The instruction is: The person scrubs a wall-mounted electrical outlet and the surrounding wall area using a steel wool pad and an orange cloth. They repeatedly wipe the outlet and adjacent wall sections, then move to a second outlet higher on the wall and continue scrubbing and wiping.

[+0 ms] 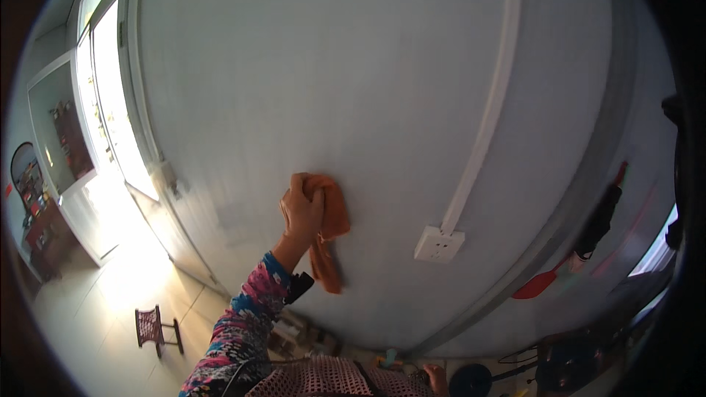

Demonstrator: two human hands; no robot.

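My left hand (302, 210) is raised in front of me, gripping a folded orange cloth (334, 214) against the pale grey-blue wall (364, 77). A loose end of the cloth hangs below the fingers. A floral sleeve covers that arm, and a dark band or device (298, 288) sits near the wrist. Low at the bottom edge, close to my body, part of my right hand (437, 379) shows; its fingers are mostly hidden, so what it holds is unclear. A white wall socket (439, 243) is to the right of the cloth.
White cable trunking (488, 127) runs up from the socket. At left is a bright open doorway (118, 99), with a small stool (155, 331) on the tiled floor. A red fly swatter (535, 285) hangs at right. Cardboard items (300, 333) lie at the wall's foot, beside a dark round base (470, 380).
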